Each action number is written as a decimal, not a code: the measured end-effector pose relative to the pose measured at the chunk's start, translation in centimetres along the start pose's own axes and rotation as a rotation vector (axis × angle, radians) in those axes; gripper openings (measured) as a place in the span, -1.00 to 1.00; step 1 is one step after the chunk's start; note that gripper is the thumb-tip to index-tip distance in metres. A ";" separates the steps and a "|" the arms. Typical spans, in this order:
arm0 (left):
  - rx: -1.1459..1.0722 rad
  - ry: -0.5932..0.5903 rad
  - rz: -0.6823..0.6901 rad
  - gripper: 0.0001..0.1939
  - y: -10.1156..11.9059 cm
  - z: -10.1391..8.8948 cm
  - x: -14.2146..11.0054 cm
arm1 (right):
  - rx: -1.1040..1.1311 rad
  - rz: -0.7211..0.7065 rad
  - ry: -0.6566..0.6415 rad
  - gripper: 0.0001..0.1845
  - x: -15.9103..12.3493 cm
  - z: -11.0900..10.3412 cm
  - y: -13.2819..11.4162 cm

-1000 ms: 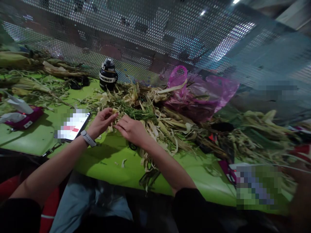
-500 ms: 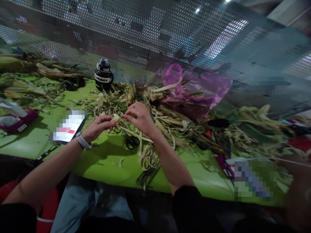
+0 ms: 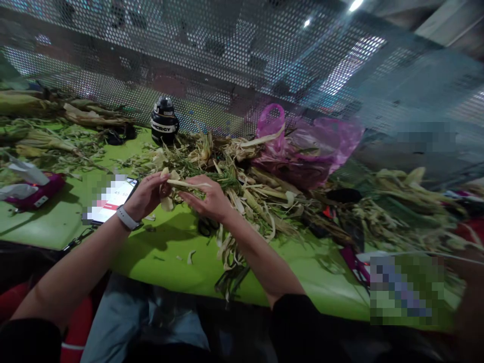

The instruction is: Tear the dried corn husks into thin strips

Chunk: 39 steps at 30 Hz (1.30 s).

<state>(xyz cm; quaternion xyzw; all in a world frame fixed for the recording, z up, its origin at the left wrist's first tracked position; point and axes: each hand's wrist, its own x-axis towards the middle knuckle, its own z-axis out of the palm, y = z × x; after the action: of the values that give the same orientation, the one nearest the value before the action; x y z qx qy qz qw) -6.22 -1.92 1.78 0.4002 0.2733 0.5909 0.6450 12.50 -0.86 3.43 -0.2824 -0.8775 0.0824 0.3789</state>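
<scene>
A: ok so what's that pale thing you're working with?

B: You're holding a husk strip (image 3: 183,183), thin, long and kinda papery, running from your left hand (image 3: 147,194) over to your right hand (image 3: 207,199), in front of the pile. Broader curled flaps are sticking out around the left end.

A: And the grip?

B: Your left thumb and fingertips are pinching that end. Your right fingers are reaching along the other end, but strip and fingers are overlapping, so I can't tell if they're pinching.

A: What else are you sitting in front of?

B: Black scissors (image 3: 206,228) are peeking out by your right wrist. A tangled husk pile (image 3: 257,199) is spreading past your hands, all dry ribbons and curls. A flat, glossy phone (image 3: 121,195) is lying near your pale watch (image 3: 127,218). Farther back, a squat black bottle (image 3: 164,123) is standing upright, a crinkly pink bag (image 3: 321,154) is slumping to its right, and a perforated panel (image 3: 227,60) is rising behind. Smooth green table (image 3: 162,267) under it all.

A: Counts?

B: You're looking at one phone, one bottle, one pink bag, one pair of scissors, two purple packs (image 3: 53,189) with white stuff poking out. Pile's too tangled for counting.
</scene>
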 end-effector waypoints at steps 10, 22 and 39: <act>0.019 0.103 0.021 -0.76 -0.7 -0.7 0.4 | 0.054 0.068 -0.077 -0.71 -0.3 0.7 -0.6; -0.053 -0.010 -0.032 -0.71 -0.3 -0.4 0.1 | 0.570 0.500 0.095 -0.44 -0.8 4.1 0.4; 0.225 -0.193 -0.164 -0.74 -1.2 -1.3 -0.1 | -0.187 -0.091 0.088 -0.65 -0.5 0.9 0.4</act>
<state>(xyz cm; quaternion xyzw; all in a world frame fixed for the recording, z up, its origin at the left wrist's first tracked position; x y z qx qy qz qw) -6.62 -1.74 0.09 0.5011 0.3060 0.4608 0.6655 12.28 -0.77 2.35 -0.2797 -0.8758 -0.0294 0.3923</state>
